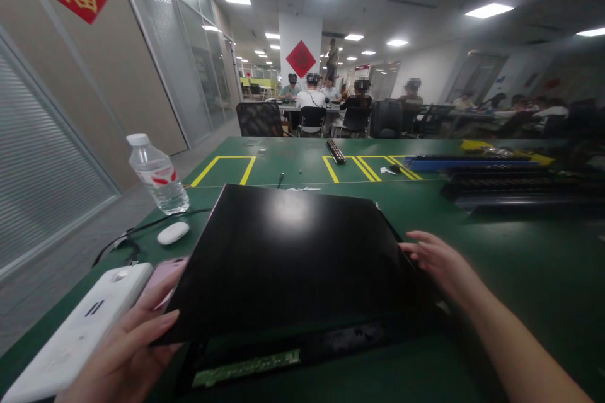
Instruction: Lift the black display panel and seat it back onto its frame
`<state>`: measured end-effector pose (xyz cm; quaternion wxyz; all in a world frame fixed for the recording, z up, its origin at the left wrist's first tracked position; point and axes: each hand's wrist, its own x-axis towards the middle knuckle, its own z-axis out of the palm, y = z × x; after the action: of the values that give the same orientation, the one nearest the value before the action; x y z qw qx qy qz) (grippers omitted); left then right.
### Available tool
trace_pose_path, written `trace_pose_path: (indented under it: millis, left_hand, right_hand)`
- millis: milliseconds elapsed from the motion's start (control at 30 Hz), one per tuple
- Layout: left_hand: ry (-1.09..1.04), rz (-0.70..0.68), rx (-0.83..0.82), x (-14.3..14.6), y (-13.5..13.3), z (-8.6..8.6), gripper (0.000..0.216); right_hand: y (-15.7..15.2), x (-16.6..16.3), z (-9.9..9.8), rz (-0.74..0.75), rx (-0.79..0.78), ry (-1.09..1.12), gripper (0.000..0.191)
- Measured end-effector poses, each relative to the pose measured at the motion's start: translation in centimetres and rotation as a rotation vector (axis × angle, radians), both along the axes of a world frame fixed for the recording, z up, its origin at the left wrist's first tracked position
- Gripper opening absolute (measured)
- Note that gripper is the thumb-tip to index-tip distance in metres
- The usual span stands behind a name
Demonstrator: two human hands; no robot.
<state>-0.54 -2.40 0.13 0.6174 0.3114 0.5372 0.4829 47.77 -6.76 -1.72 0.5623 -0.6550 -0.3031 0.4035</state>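
Observation:
A thin, flat black display panel [293,258] with a glossy face lies tilted before me, its near left side raised. My left hand [137,334] is closed on its lower left corner, thumb on the face and fingers around the edge. My right hand [437,264] is at the panel's right edge, fingers stretched out and their tips at or touching that edge. Beneath the panel, a dark frame [345,340] shows along the near side, with a green circuit board strip [248,366] on it. The panel hides the rest of the frame.
On the green table [529,289], a white box-like device [80,334], a pink phone [163,277], a white mouse-shaped item [172,233] and a water bottle [158,176] stand left. Dark strips [520,189] and a blue bar [472,164] lie right. People sit beyond.

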Motion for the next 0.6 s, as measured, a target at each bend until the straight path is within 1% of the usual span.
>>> trace_pose_path:
  millis: [67, 200, 267, 400, 600]
  left_hand:
    - [-0.008, -0.016, -0.004, 0.7, -0.5, -0.2, 0.077]
    - [-0.089, -0.023, -0.039, 1.5, -1.0, -0.6, 0.097]
    - [-0.116, -0.020, -0.055, 1.7, -1.0, -0.8, 0.102]
    - [-0.123, -0.035, -0.076, 2.0, -1.1, -1.0, 0.099]
    - [-0.135, -0.050, -0.098, 2.4, -1.1, -0.6, 0.091]
  right_hand:
    - [0.1, 0.2, -0.4, -0.012, -0.021, -0.048, 0.039]
    - [0.4, 0.7, -1.0, -0.030, -0.045, -0.078, 0.038]
    - [0.4, 0.7, -1.1, -0.042, -0.042, -0.081, 0.039]
    - [0.4, 0.7, -1.2, -0.049, -0.015, -0.055, 0.039]
    - [0.5, 1.0, -1.5, -0.052, -0.026, -0.068, 0.036]
